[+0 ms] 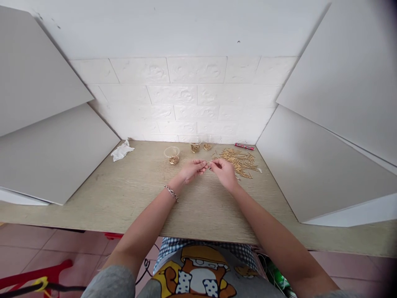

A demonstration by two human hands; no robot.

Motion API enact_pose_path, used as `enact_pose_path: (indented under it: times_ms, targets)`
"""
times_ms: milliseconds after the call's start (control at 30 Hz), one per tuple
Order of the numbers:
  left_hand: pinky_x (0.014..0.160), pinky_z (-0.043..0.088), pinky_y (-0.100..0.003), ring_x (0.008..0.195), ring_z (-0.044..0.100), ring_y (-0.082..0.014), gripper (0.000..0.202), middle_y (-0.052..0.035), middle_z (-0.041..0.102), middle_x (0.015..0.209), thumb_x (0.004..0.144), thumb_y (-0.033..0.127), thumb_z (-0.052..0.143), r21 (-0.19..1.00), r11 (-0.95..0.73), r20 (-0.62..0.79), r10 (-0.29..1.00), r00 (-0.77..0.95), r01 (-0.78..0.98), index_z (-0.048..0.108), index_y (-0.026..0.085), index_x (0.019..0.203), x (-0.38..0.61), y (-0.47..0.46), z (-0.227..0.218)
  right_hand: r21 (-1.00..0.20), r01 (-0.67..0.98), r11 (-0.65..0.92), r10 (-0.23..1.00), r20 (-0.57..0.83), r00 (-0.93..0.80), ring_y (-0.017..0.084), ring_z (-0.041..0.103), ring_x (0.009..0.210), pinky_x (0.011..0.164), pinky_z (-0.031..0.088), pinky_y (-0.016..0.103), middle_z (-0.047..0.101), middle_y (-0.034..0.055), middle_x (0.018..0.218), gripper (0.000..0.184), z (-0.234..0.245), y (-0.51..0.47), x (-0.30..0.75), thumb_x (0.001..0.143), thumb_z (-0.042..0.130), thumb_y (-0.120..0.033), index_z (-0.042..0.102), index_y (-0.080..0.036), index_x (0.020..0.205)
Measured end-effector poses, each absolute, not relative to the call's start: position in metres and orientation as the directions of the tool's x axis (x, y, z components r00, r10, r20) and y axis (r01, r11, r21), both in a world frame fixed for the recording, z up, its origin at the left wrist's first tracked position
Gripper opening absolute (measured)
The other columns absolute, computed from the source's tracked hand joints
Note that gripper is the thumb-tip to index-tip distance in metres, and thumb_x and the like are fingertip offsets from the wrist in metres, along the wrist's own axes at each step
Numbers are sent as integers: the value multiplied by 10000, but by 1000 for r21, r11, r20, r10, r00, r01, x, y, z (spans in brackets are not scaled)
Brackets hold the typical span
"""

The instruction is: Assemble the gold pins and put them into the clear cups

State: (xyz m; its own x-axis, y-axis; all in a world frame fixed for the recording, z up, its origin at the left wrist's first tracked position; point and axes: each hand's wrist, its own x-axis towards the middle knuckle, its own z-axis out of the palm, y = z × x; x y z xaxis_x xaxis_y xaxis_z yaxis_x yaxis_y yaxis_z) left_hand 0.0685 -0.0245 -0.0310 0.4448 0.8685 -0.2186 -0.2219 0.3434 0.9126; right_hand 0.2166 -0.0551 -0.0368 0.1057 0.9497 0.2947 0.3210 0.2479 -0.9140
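Note:
Both hands meet just above the middle of the wooden table (142, 182), fingertips almost touching. My left hand (196, 169) is closed in a pinch on a small, thin piece whose kind I cannot make out. From the other side my right hand (223, 171) pinches at the same spot, its thumb and forefinger together. Just beyond and to the right of it lies a spread pile of thin gold-coloured sticks (237, 160). Left of the hands stands a clear plastic cup (172, 154) with small gold pieces in its bottom.
Two more clear cups with gold pieces, one (195, 147) beside the other (207, 146), stand near the white brick-patterned wall (186, 95). A red tube-like item (244, 146) lies at the back right, a crumpled white tissue (123, 150) at the back left. Grey panels lean at both sides.

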Motion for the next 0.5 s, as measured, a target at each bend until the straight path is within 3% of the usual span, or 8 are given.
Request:
enact_pose_path:
  times_ms: [200,500]
  targets:
    - [504,356,-174,513,454,-33,272,22,558,626,652,340,723,933,285,-176,893,414,-218,573,119,702,73,-26,-34,-880,404,251,934,330,137,171,616,656,668,475,307,672,40,697,146,-36,-54,216,731,548,-293,633,-174,720]
    - [551,375,-219,525,450,-77,273,25,530,560,712,397,606,990,-57,15,950,313,127,533,151,620,74,-20,-35,-713,614,340,893,449,27,152,573,624,640,437,279,656,32,689,142,-39,-52,222,751,508,-237,634,-193,700]
